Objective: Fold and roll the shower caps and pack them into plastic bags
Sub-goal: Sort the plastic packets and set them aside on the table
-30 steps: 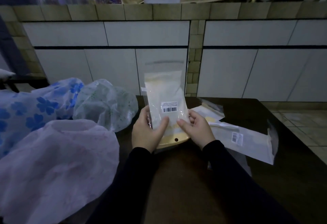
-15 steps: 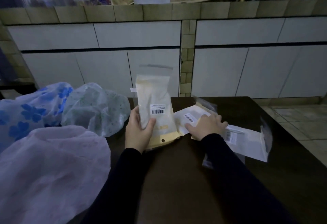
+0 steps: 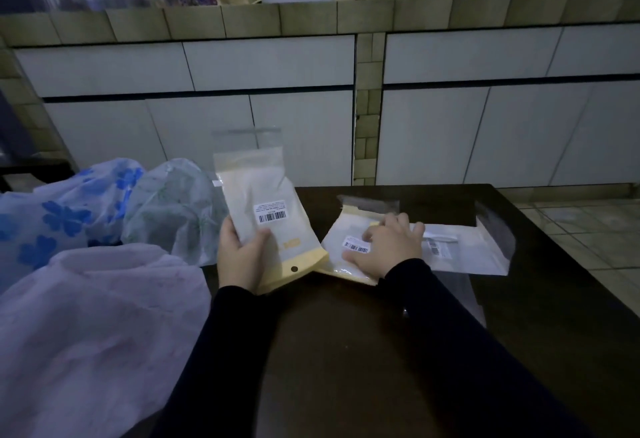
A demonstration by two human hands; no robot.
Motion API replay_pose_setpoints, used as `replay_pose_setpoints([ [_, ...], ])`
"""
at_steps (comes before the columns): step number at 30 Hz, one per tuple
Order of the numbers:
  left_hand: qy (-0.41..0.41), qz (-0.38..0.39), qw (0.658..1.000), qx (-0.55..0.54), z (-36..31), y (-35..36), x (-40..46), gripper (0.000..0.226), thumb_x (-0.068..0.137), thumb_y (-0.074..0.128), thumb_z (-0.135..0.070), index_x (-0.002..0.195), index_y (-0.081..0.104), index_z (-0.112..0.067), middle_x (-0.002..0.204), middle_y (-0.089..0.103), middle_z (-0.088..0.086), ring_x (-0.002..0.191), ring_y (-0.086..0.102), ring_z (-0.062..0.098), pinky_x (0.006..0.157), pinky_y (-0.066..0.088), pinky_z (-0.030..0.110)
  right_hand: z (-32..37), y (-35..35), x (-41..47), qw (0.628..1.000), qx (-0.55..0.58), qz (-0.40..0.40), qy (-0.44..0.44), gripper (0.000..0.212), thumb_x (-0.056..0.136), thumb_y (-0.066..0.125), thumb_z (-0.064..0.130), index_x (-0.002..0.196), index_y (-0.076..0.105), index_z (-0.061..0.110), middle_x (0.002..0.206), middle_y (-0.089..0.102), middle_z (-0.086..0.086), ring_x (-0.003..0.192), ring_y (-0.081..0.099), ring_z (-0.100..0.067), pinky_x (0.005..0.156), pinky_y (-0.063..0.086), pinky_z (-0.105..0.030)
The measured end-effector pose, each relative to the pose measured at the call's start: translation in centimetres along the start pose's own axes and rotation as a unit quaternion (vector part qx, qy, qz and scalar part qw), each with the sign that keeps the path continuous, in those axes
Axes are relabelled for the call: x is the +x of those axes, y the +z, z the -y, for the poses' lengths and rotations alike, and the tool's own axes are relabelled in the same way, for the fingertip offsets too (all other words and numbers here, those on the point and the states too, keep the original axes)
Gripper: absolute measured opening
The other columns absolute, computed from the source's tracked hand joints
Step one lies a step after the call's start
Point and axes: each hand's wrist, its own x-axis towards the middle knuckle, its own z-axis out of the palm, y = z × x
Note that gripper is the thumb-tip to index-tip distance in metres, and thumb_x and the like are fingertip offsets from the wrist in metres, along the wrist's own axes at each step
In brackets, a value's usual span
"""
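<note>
While a packed bag was held upright near the counter's left edge, clamped in the grip of the left hand with the thumb across its front and the fingers behind, its clear top flap was seen standing open and unsealed. A pale, cream-coloured cap could be made out inside it, below a barcode label. Just to its right, a second filled bag was lying flat on the counter, and the right hand was laid on it, fingers spread and nearly straight, pressing rather than gripping; nothing was enclosed by that hand. Further toward the right edge, a third bag with its own label was lying flat, partly overlapped by the second; whether it was filled could not be told.

Three packs at most could therefore be judged done or nearly done, with the sealing of the held one apparently left. At the left edge, unpacked shower caps were piled loose: a blue-flowered cap, a green-printed cap and a large pale pink cap nearest the person. None of these had been folded or rolled, so most of the work was judged still to be ahead.
</note>
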Motion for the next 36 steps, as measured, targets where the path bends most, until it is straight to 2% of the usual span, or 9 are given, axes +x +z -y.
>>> replay_pose_setpoints([
  [3, -0.001, 0.007, 1.000, -0.010, -0.2, -0.1, -0.2, 0.042, 0.091, 0.060, -0.010, 0.131, 0.048, -0.016, 0.123, 0.059, 0.001, 0.106, 0.058, 0.018, 0.082, 0.050, 0.032, -0.4, -0.6, -0.1, 0.995, -0.031, 0.064, 0.071, 0.102, 0.063, 0.049, 0.089, 0.134, 0.049, 0.016, 0.141, 0.041, -0.010, 0.130, 0.032, -0.029, 0.105, 0.025, -0.047],
  [5, -0.007, 0.015, 1.000, -0.015, -0.2, -0.1, -0.3, 0.041, 0.091, 0.060, -0.010, 0.130, 0.048, -0.017, 0.122, 0.059, 0.000, 0.105, 0.059, 0.018, 0.080, 0.051, 0.030, -1.0, -1.1, -0.1, 0.991, -0.028, 0.092, 0.088, 0.110, 0.057, 0.051, 0.091, 0.136, 0.045, 0.015, 0.144, 0.037, -0.012, 0.133, 0.029, -0.030, 0.107, 0.024, -0.046],
  [11, -0.020, 0.037, 0.999, -0.021, 0.2, -0.1, -0.3, 0.036, 0.089, 0.061, -0.007, 0.120, 0.051, -0.024, 0.112, 0.061, -0.003, 0.097, 0.062, 0.013, 0.076, 0.052, 0.030, -0.8, -0.5, 0.3, 0.990, 0.071, 0.106, 0.054, 0.095, 0.063, 0.066, 0.076, 0.137, 0.041, 0.022, 0.142, 0.039, -0.007, 0.130, 0.033, -0.026, 0.105, 0.026, -0.045],
  [14, -0.010, 0.034, 0.999, -0.019, 0.2, -0.1, -0.2, 0.034, 0.088, 0.060, -0.003, 0.116, 0.052, -0.020, 0.110, 0.062, -0.001, 0.096, 0.062, 0.015, 0.075, 0.051, 0.029, -1.0, -0.2, 0.2, 0.972, 0.219, 0.057, 0.070, 0.073, 0.073, 0.075, 0.050, 0.131, 0.039, 0.025, 0.129, 0.052, -0.002, 0.118, 0.046, -0.022, 0.101, 0.033, -0.041],
  [19, -0.004, 0.026, 1.000, -0.005, 0.0, 0.0, -0.5, 0.034, 0.090, 0.058, -0.003, 0.119, 0.050, -0.019, 0.106, 0.060, -0.003, 0.092, 0.060, 0.012, 0.069, 0.047, 0.022, -1.7, -1.7, -0.7, 0.803, 0.591, -0.066, 0.029, 0.043, 0.089, 0.064, 0.015, 0.125, 0.043, 0.027, 0.114, 0.060, 0.004, 0.096, 0.061, -0.012, 0.067, 0.051, -0.021],
  [23, 0.011, 0.033, 0.998, 0.045, 0.1, 0.3, -0.6, 0.032, 0.089, 0.061, -0.009, 0.117, 0.051, -0.022, 0.111, 0.059, -0.002, 0.102, 0.059, 0.020, 0.085, 0.050, 0.037, -2.6, -3.4, -1.5, 0.707, 0.696, -0.126, -0.001, 0.030, 0.092, 0.061, 0.017, 0.115, 0.046, 0.028, 0.108, 0.063, 0.008, 0.097, 0.064, -0.011, 0.073, 0.057, -0.027],
  [26, 0.013, 0.072, 0.996, 0.055, -0.3, 1.0, -1.3, 0.034, 0.090, 0.062, -0.013, 0.119, 0.050, -0.025, 0.107, 0.058, -0.009, 0.101, 0.058, 0.016, 0.085, 0.050, 0.037, -3.6, -3.8, -1.8, 0.660, 0.748, -0.074, -0.001, 0.026, 0.091, 0.062, 0.017, 0.112, 0.052, 0.025, 0.108, 0.066, 0.000, 0.094, 0.067, -0.018, 0.074, 0.058, -0.035],
  [32, -0.008, 0.193, 0.980, 0.039, -1.4, 3.3, -3.7, 0.034, 0.093, 0.054, -0.040, 0.125, 0.049, -0.032, 0.114, 0.062, -0.011, 0.099, 0.062, 0.006, 0.079, 0.052, 0.028, -1.4, -1.8, -2.1, 0.726, 0.687, -0.024, -0.023, 0.032, 0.089, 0.065, 0.019, 0.115, 0.051, 0.028, 0.109, 0.066, 0.004, 0.096, 0.066, -0.012, 0.082, 0.058, -0.036],
  [36, 0.114, 0.183, 0.954, 0.209, -1.8, 3.8, -4.0, 0.050, 0.081, 0.056, -0.061, 0.122, 0.050, -0.032, 0.105, 0.063, -0.018, 0.093, 0.062, 0.001, 0.077, 0.053, 0.025, -0.8, -0.9, -2.1, 0.741, 0.670, -0.035, -0.040, 0.033, 0.088, 0.067, 0.015, 0.117, 0.053, 0.022, 0.104, 0.068, 0.005, 0.096, 0.066, -0.010, 0.085, 0.056, -0.031],
])
